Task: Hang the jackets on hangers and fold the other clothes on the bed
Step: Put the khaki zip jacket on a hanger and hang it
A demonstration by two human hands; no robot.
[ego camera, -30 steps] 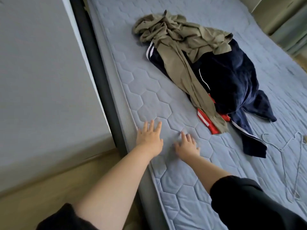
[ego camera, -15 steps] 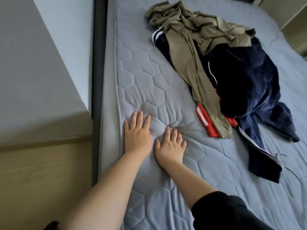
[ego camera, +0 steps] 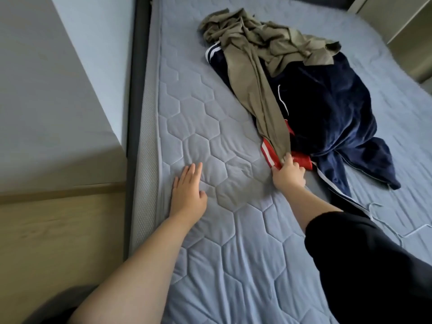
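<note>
Picking out a garment seems the step in hand: the right hand (ego camera: 289,173) grips the near end of the olive garment (ego camera: 252,85) at frame centre, draped over the navy jacket (ego camera: 327,101) on the bed (ego camera: 233,242). The left hand (ego camera: 188,190) lies flat, empty. Next: drag it clear.

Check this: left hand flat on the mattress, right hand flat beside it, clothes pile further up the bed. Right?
No. In the head view the right hand grips cloth at the near end of the clothes pile, where olive and red fabric meet. The left hand is flat on the mattress.
</note>
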